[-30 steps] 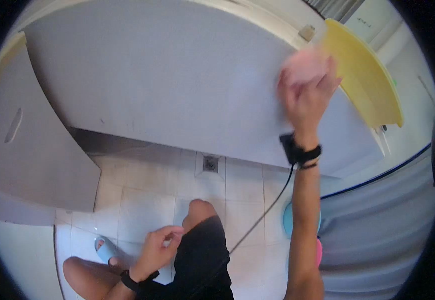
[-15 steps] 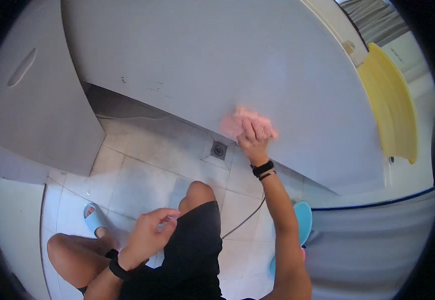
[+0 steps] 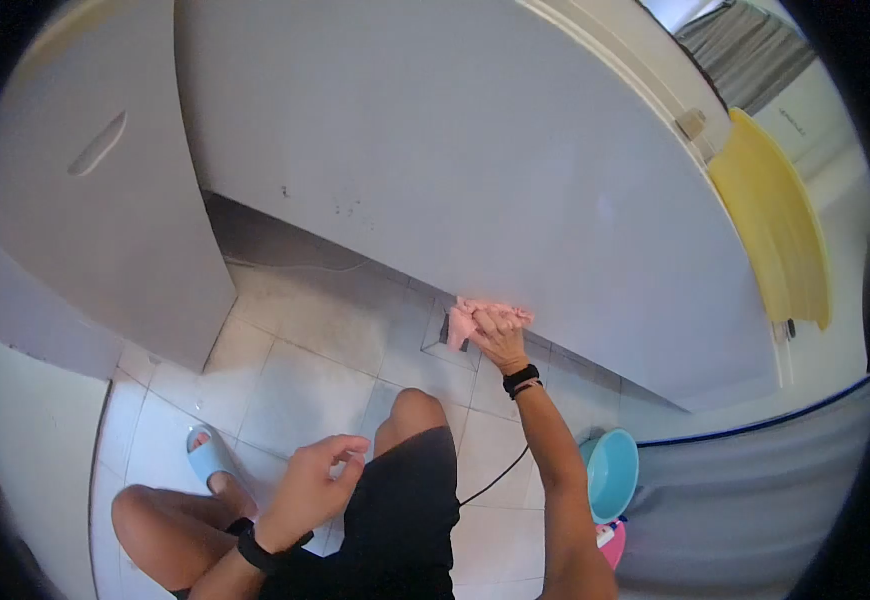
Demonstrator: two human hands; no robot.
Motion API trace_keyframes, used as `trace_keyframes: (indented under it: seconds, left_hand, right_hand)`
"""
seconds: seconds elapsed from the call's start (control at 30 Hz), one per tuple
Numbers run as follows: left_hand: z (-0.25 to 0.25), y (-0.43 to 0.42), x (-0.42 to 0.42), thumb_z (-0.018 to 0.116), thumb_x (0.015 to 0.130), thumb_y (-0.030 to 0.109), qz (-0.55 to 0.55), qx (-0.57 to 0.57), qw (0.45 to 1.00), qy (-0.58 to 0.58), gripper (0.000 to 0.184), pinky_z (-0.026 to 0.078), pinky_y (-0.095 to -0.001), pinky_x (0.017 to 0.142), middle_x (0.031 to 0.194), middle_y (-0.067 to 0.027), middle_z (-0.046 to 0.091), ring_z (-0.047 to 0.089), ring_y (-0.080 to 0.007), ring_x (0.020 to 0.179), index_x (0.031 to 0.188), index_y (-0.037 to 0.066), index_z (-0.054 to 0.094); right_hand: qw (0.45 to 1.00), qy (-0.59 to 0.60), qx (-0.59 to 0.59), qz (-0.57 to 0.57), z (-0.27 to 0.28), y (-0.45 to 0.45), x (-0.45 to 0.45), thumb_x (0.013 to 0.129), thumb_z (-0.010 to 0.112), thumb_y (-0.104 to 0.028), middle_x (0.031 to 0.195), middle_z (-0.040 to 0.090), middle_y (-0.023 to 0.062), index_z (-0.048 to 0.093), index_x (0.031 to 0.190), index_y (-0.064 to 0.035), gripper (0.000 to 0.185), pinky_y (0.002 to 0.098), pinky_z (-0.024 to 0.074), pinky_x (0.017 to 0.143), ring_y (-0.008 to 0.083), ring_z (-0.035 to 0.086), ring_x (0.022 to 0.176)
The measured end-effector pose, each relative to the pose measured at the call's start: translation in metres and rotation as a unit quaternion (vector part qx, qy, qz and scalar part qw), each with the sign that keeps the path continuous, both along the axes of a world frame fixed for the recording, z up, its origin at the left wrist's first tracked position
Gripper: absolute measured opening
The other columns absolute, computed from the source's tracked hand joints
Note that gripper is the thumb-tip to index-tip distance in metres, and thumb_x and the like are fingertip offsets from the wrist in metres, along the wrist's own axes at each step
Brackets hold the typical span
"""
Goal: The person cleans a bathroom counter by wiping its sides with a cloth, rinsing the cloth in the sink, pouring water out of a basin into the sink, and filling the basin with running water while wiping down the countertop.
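Note:
My right hand point(image 3: 500, 338) is closed on a pink cloth point(image 3: 495, 309), pressing it against the lower edge of a large pale grey panel point(image 3: 435, 170). One end of the cloth hangs down in front of a square floor drain point(image 3: 448, 333) and partly covers it. My left hand point(image 3: 323, 482) hovers above my lap, its fingers loosely bent with a gap to the thumb, and nothing shows in it. Several small dark marks point(image 3: 350, 208) spot the panel to the left of the cloth.
A yellow basin point(image 3: 780, 225) leans at the right. A blue bucket point(image 3: 612, 475) and a pink item point(image 3: 612, 545) stand on the tiled floor point(image 3: 305, 375) beside a grey curtain point(image 3: 735, 510). A dark cable point(image 3: 495, 477) crosses the tiles. At left stands a grey cabinet point(image 3: 85, 230).
My right hand has moved the cloth down the panel to its bottom edge. My left hand has stayed above my lap. The view has shifted slightly.

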State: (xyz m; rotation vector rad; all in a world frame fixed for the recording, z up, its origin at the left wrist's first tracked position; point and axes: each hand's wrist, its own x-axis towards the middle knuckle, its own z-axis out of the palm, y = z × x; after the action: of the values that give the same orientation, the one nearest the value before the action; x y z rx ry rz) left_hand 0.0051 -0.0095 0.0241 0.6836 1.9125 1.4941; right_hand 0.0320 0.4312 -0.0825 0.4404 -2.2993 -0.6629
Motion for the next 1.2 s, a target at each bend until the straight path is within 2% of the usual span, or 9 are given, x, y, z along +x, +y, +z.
trace_keyframes:
  seconds: [0.13, 0.2, 0.27, 0.33, 0.4, 0.6, 0.83, 0.97, 1.2]
  left_hand:
    - [0.002, 0.006, 0.004, 0.064, 0.091, 0.012, -0.02, 0.018, 1.0, 0.001, 0.023, 0.056, -0.0338, 0.071, 0.097, -0.0159, 0.073, 0.072, -0.0251, 0.089, 0.112, 0.003, 0.068]
    - [0.003, 0.01, -0.002, 0.064, 0.091, 0.012, -0.021, 0.038, 0.999, 0.002, 0.022, 0.056, -0.0339, 0.071, 0.096, -0.0162, 0.073, 0.072, -0.0252, 0.088, 0.111, 0.003, 0.068]
    - [0.003, 0.01, -0.004, 0.062, 0.093, 0.007, -0.038, 0.009, 0.999, 0.003, 0.021, 0.056, -0.0321, 0.082, 0.102, -0.0122, 0.074, 0.072, -0.0184, 0.092, 0.113, 0.002, 0.068]
    - [-0.01, 0.012, -0.003, 0.062, 0.094, 0.007, -0.039, 0.014, 0.999, 0.002, 0.021, 0.056, -0.0319, 0.082, 0.102, -0.0122, 0.074, 0.072, -0.019, 0.091, 0.113, 0.002, 0.068]
    - [-0.012, 0.013, -0.004, 0.062, 0.094, 0.007, -0.039, 0.024, 0.999, 0.001, 0.021, 0.056, -0.0318, 0.082, 0.102, -0.0123, 0.074, 0.072, -0.0196, 0.09, 0.113, 0.002, 0.068]
    - [-0.008, 0.02, -0.009, 0.064, 0.091, 0.011, -0.016, 0.045, 0.998, 0.03, 0.02, 0.056, -0.0333, 0.068, 0.096, -0.0171, 0.073, 0.073, -0.0265, 0.086, 0.109, 0.002, 0.068]
    - [0.015, 0.012, -0.013, 0.063, 0.092, 0.01, -0.014, 0.035, 0.999, 0.016, 0.022, 0.056, -0.0331, 0.071, 0.102, -0.0132, 0.074, 0.072, -0.0197, 0.091, 0.112, 0.002, 0.068]
    - [0.014, 0.011, -0.014, 0.063, 0.092, 0.011, -0.016, 0.051, 0.998, 0.02, 0.022, 0.056, -0.0328, 0.072, 0.103, -0.0136, 0.074, 0.072, -0.0223, 0.09, 0.112, 0.003, 0.068]
    - [0.009, 0.011, -0.012, 0.063, 0.09, 0.011, -0.023, 0.037, 0.999, 0.02, 0.021, 0.056, -0.0366, 0.075, 0.1, -0.0182, 0.071, 0.071, -0.0312, 0.088, 0.108, 0.002, 0.068]
  right_hand:
    - [0.998, -0.032, 0.044, -0.018, 0.054, -0.015, -0.004, 0.086, 0.064, -0.034, 0.12, 0.057, 0.0016, 0.063, 0.112, -0.022, 0.029, 0.0444, 0.044, 0.081, 0.0252, 0.057, 0.1]
    - [0.93, -0.232, -0.162, -0.235, 0.088, -0.03, -0.011, 0.088, 0.062, -0.035, 0.105, 0.062, 0.0044, 0.062, 0.115, -0.018, 0.032, 0.0462, 0.0429, 0.077, 0.0287, 0.058, 0.086]
    - [0.976, -0.033, -0.166, -0.133, 0.135, -0.034, -0.026, 0.087, 0.064, -0.037, 0.093, 0.065, 0.0057, 0.061, 0.117, -0.0156, 0.037, 0.0469, 0.0406, 0.073, 0.0295, 0.058, 0.079]
    - [0.972, 0.04, -0.1, -0.21, 0.184, -0.023, -0.033, 0.084, 0.069, -0.04, 0.109, 0.064, 0.0081, 0.061, 0.116, -0.0142, 0.041, 0.046, 0.0385, 0.075, 0.0306, 0.057, 0.091]
    - [0.977, 0.191, 0.005, -0.09, 0.264, -0.015, -0.05, 0.08, 0.076, -0.037, 0.133, 0.047, 0.0116, 0.063, 0.113, -0.0152, 0.042, 0.0445, 0.0351, 0.084, 0.0335, 0.045, 0.112]
    - [0.947, 0.302, -0.053, -0.091, 0.391, -0.073, -0.08, 0.078, 0.079, -0.027, 0.124, 0.055, 0.0138, 0.07, 0.112, -0.0086, 0.04, 0.0449, 0.0399, 0.092, 0.0339, 0.052, 0.109]
    - [0.945, 0.327, -0.026, -0.008, 0.323, -0.077, -0.09, 0.077, 0.079, -0.012, 0.126, 0.063, 0.0135, 0.074, 0.106, -0.0106, 0.029, 0.0436, 0.0412, 0.1, 0.0349, 0.058, 0.116]
    - [0.967, 0.25, 0.036, 0.037, 0.2, -0.041, -0.092, 0.082, 0.077, -0.019, 0.137, 0.054, 0.0092, 0.069, 0.109, -0.0214, 0.028, 0.0546, 0.0277, 0.105, 0.0334, 0.041, 0.132]
    - [0.993, 0.096, -0.056, 0.025, 0.024, -0.049, -0.076, 0.077, 0.075, -0.026, 0.128, 0.055, -0.0047, 0.064, 0.105, -0.0301, 0.03, 0.0476, 0.0315, 0.104, 0.0187, 0.042, 0.13]
